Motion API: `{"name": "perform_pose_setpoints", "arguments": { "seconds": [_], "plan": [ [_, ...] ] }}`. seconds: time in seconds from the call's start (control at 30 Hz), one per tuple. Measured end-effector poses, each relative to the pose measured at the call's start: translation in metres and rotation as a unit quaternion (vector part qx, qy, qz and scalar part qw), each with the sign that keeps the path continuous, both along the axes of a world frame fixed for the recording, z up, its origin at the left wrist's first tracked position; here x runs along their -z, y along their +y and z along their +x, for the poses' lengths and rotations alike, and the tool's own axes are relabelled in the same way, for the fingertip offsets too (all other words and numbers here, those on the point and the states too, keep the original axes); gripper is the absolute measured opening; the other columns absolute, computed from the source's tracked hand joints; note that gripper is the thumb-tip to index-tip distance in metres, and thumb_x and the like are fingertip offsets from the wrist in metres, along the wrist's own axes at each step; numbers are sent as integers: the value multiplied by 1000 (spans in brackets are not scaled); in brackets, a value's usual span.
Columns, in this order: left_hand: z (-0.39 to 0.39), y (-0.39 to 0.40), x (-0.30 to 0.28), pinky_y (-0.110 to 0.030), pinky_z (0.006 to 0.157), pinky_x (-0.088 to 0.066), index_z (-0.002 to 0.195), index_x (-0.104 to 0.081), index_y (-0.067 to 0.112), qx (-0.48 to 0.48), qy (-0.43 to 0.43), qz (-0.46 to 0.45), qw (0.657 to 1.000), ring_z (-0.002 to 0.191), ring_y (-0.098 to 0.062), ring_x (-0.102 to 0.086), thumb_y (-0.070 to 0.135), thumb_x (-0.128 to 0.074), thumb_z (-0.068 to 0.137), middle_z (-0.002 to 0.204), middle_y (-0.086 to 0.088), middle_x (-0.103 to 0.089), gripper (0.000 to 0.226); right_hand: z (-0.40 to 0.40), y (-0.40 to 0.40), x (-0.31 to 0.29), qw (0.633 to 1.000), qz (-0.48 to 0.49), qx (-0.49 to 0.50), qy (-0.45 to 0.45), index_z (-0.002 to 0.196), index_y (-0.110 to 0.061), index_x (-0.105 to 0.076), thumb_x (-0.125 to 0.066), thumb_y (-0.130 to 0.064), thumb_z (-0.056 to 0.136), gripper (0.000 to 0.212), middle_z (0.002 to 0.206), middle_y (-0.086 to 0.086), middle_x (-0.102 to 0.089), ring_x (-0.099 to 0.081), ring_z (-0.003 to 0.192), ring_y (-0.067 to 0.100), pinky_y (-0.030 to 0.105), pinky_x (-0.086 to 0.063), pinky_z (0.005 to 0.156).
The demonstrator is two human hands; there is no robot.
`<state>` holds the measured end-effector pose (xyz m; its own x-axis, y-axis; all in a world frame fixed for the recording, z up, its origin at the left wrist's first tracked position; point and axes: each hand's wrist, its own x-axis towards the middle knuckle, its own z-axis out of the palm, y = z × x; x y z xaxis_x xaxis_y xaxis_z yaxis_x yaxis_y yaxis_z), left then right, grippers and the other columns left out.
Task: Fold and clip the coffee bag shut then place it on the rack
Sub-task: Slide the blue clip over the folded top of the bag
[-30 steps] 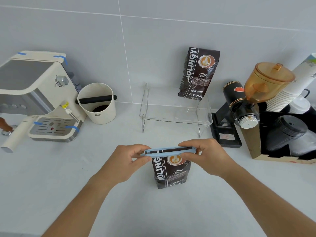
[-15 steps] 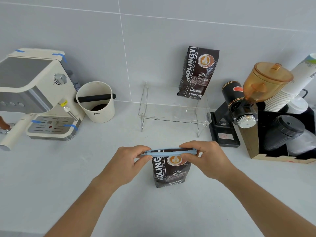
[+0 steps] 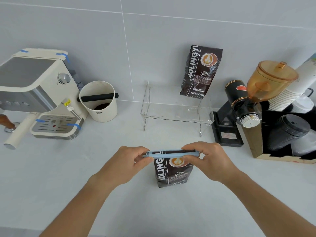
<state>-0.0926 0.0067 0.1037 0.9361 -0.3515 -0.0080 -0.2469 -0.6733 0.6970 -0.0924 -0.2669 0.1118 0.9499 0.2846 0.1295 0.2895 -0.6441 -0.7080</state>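
Observation:
A dark coffee bag [image 3: 171, 173] stands upright on the white counter in front of me. A long light-blue clip [image 3: 171, 153] lies across its folded top. My left hand [image 3: 130, 165] pinches the clip's left end and my right hand [image 3: 210, 159] pinches its right end. Behind the bag stands a clear acrylic rack [image 3: 176, 115] against the wall. A second coffee bag [image 3: 201, 72] of the same kind sits on the rack's right side, leaning on the wall.
A cream espresso machine [image 3: 39, 93] and a white knock box [image 3: 99, 101] stand at the left. At the right are a black grinder [image 3: 248, 103] with an amber hopper, stacked paper cups [image 3: 294, 86] and black lids [image 3: 289, 132] in a cardboard holder.
Both hands stay on the clip's ends and the bag keeps its place. The view has shifted slightly.

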Motion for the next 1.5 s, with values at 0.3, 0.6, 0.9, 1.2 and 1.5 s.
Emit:
{"name": "perform_pose_setpoints", "arguments": {
  "seconds": [0.3, 0.6, 0.9, 1.2, 1.5],
  "plan": [
    [7, 3, 4, -20, 54, -32, 75, -43, 29, 75, -62, 87, 991, 60, -6, -40, 49, -41, 89, 66, 13, -41, 25, 1, -1, -1, 1000, -1, -15, -11, 100, -25, -72, -76, -24, 78, 22, 84, 1, -74, -65, 75, 18, 16, -47, 59],
    [6, -4, 7, -15, 53, -30, 72, -49, 17, 55, -96, 43, 993, 58, -7, -38, 47, -41, 88, 61, 12, -39, 34, -2, 0, 3, 999, 14, 11, -28, 99, -21, -75, -78, -21, 76, 24, 86, -1, -75, -64, 77, 18, 5, -40, 56],
    [3, -4, 8, -32, 58, -46, 82, -58, 24, 24, -70, 18, 997, 64, -15, -48, 48, -43, 88, 64, 8, -51, 29, 1, -1, 3, 999, 35, 24, -5, 98, -20, -76, -81, -20, 72, 27, 82, -8, -74, -63, 74, 20, 6, -41, 56],
    [11, -25, -1, -5, 70, -37, 106, -67, 25, 29, -58, -45, 997, 82, 7, -53, 31, -64, 87, 84, 23, -61, 21, 6, -6, -7, 997, 13, 26, 72, 99, -25, -74, -80, -24, 73, 27, 78, -21, -69, -58, 72, 5, 11, -47, 64],
    [18, -27, 5, -17, 70, -43, 99, -64, 23, 51, -77, -42, 995, 78, -8, -54, 35, -55, 88, 83, 9, -63, 18, 7, -10, -2, 999, -3, 20, 44, 97, -23, -74, -75, -25, 79, 18, 92, -28, -62, -55, 75, 12, 8, -42, 56]
  ]
}}
